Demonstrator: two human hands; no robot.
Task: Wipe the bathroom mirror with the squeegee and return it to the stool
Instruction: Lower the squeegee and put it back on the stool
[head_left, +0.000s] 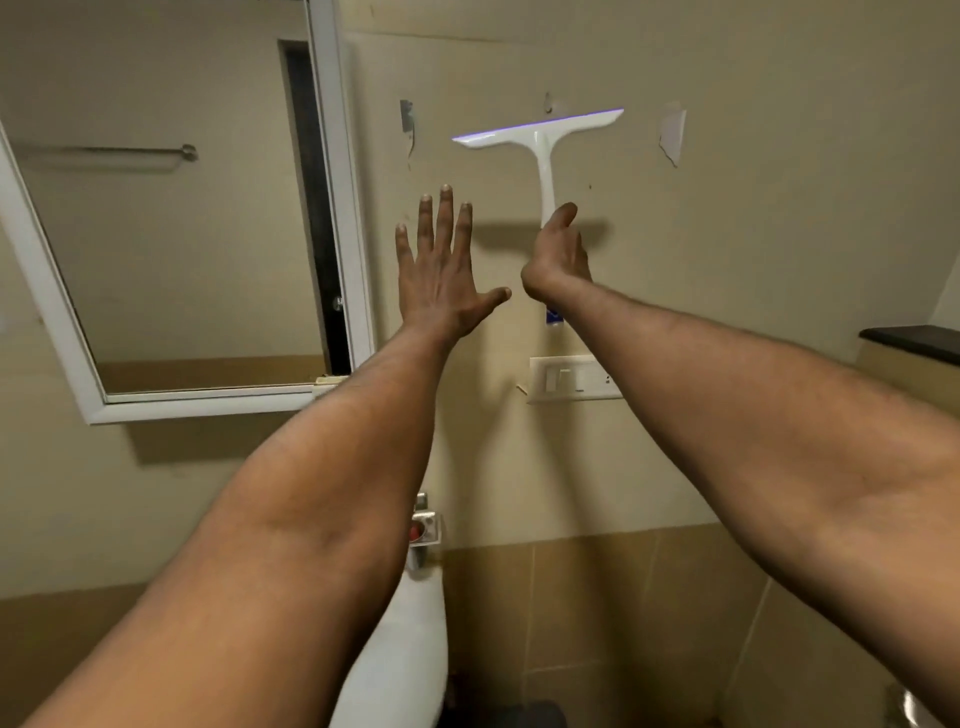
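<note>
Head view: both arms were stretched out toward the tiled wall. The right hand (558, 254) was wrapped round the lower handle of the white squeegee (540, 132), blade uppermost and slightly tilted, high end toward 2 o'clock. The tool stood in front of the bare wall, well apart from the mirror (197, 208), which lay at about 9 o'clock from it. Whether the blade touched the wall I could not tell. The left hand (444, 265) was spread flat, fingers straight and apart, holding nothing, just beside the right.

Judgement on the step: the blade had to be carried across to the glass at 9 o'clock. It would go best set flat against the top edge inside the white frame, then drawn down in even overlapping strokes with steady pressure, the wrist kept firm so the edge does not chatter. The free hand could steady the frame.

Count: one squeegee, one mirror, two hands. One switch plate (574, 379) at 6 o'clock below the right hand; one towel rail (109, 151) reflected in the glass; one dark counter (914, 340) edge at 3 o'clock. No stool in sight.
</note>
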